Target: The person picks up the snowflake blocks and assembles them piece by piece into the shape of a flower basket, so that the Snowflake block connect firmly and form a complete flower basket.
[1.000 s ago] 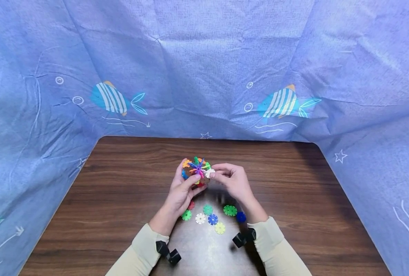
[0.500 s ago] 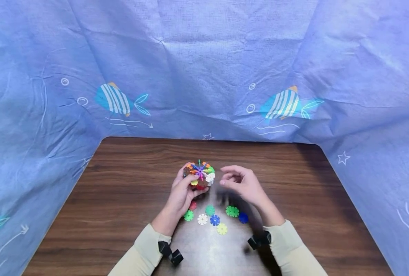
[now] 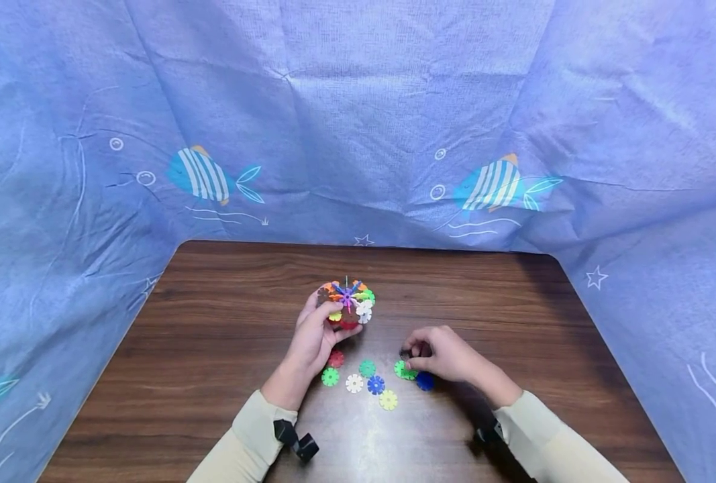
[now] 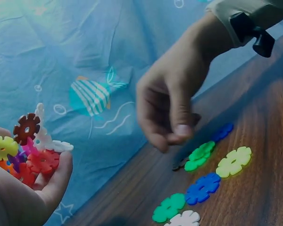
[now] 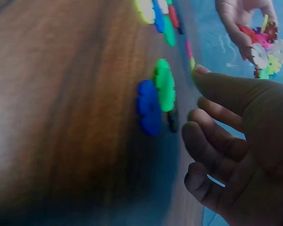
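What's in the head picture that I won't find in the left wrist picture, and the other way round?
Only the head view shows the left sleeve, the loose red snowflake disc and the loose bright green snowflake disc near it.

Only the left wrist view shows the clear hole in a brown snowflake disc; that's too small to make out from the head.

Both show the left hand gripping the colourful ball of snowflake discs, the right hand, and the loose yellow snowflake disc on the table.
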The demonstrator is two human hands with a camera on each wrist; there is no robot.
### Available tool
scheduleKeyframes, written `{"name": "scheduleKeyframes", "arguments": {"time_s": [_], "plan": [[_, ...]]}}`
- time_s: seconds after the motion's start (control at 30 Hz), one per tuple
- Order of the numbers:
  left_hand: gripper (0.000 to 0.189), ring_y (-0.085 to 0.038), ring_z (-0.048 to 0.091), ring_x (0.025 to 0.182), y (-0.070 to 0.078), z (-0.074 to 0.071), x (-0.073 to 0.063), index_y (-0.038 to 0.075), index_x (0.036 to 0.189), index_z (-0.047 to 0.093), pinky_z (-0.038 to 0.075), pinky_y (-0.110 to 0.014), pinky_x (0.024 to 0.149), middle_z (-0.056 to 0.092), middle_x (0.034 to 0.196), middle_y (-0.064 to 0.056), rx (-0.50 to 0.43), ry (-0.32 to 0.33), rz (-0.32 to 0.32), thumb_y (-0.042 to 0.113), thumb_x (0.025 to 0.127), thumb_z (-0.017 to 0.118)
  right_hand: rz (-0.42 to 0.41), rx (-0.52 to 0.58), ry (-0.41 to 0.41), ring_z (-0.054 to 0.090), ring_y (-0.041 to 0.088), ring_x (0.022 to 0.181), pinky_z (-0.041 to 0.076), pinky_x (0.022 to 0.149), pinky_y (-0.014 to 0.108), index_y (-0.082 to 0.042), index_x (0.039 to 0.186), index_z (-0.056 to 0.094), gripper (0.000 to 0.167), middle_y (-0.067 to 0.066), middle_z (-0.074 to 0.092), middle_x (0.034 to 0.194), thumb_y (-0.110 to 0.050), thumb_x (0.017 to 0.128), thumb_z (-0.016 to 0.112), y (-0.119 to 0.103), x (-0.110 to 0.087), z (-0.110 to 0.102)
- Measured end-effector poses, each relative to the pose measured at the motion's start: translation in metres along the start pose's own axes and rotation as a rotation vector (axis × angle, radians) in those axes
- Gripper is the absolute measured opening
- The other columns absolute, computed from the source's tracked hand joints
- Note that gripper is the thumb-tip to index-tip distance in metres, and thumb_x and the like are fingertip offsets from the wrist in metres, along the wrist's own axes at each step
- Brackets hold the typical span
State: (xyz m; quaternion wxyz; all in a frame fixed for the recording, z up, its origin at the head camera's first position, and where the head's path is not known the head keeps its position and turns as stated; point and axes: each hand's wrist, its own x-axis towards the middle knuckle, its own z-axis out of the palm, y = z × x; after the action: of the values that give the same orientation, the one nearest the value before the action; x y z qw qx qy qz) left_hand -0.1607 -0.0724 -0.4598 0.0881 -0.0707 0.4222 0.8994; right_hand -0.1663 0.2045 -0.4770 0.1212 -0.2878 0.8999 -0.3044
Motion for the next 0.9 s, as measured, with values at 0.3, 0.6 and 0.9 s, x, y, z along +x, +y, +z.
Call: {"name": "scheduleKeyframes", "arguments": {"time_s": [0.3, 0.6, 0.9], "plan": [[0.053, -0.028, 0.069, 0.106, 0.001, 0.000, -0.001, 0.014, 0.147, 0.037, 0.061, -0.051, 0.082, 0.055, 0.138, -0.019, 0.002, 0.009, -0.005, 0.002, 0.097, 0.052, -0.002, -0.095, -0.039, 0.061, 0.005, 0.077, 0.052, 0.068, 0.023, -0.015, 0.100, 0.077, 0.030, -0.009, 0.069, 0.088, -0.024, 0.076, 0.092, 0.001, -0.004, 0.008], [0.057, -0.028, 0.070, 0.104, 0.000, 0.000, -0.001, 0.014, 0.151, 0.034, 0.061, -0.052, 0.084, 0.055, 0.138, -0.020, 0.019, 0.009, -0.012, 0.003, 0.098, 0.051, -0.028, -0.078, -0.002, 0.058, -0.001, 0.072, 0.051, 0.065, 0.021, -0.018, 0.095, 0.076, 0.016, -0.010, 0.069, 0.082, -0.016, 0.083, 0.086, 0.001, -0.001, 0.006], [0.058, -0.027, 0.070, 0.103, 0.000, 0.001, -0.003, 0.014, 0.151, 0.034, 0.061, -0.051, 0.084, 0.053, 0.141, -0.019, 0.035, -0.007, -0.021, 0.003, 0.097, 0.052, 0.008, 0.156, 0.292, 0.061, 0.008, 0.068, 0.053, 0.061, 0.025, -0.018, 0.089, 0.072, 0.010, -0.006, 0.069, 0.078, -0.018, 0.089, 0.081, -0.032, 0.021, -0.030]]}}
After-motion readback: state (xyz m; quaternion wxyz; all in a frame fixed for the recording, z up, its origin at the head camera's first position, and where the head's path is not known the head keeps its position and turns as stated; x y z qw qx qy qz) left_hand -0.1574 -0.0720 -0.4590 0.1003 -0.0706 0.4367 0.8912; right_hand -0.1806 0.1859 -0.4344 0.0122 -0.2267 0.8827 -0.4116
